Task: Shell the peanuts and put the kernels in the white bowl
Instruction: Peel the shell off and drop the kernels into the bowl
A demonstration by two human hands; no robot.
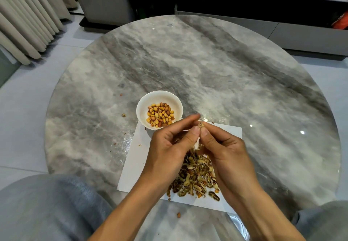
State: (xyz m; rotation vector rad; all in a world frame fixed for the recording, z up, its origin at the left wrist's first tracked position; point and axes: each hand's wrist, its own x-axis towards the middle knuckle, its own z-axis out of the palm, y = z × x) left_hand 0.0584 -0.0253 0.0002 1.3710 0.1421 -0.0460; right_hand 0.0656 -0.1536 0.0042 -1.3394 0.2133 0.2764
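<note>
A white bowl (pixel 143 102) holding several yellow and reddish kernels (pixel 160 114) stands on the round marble table, its near edge over the corner of a white paper sheet (pixel 135 157). Just right of the bowl, my left hand (pixel 169 146) and my right hand (pixel 224 146) meet above the sheet. Both thumbs and forefingers pinch one peanut (pixel 200 127), of which only a small pale piece shows between the thumbs. A pile of empty shells (pixel 195 176) lies on the sheet beneath my hands, partly hidden by them.
The grey marble table (pixel 207 67) stretches wide beyond the bowl. Small shell crumbs (pixel 123 115) lie left of the bowl and one bit (pixel 178 214) by the near edge. My knees in grey trousers (pixel 47 206) sit under the table's front. A low cabinet (pixel 282 29) stands behind.
</note>
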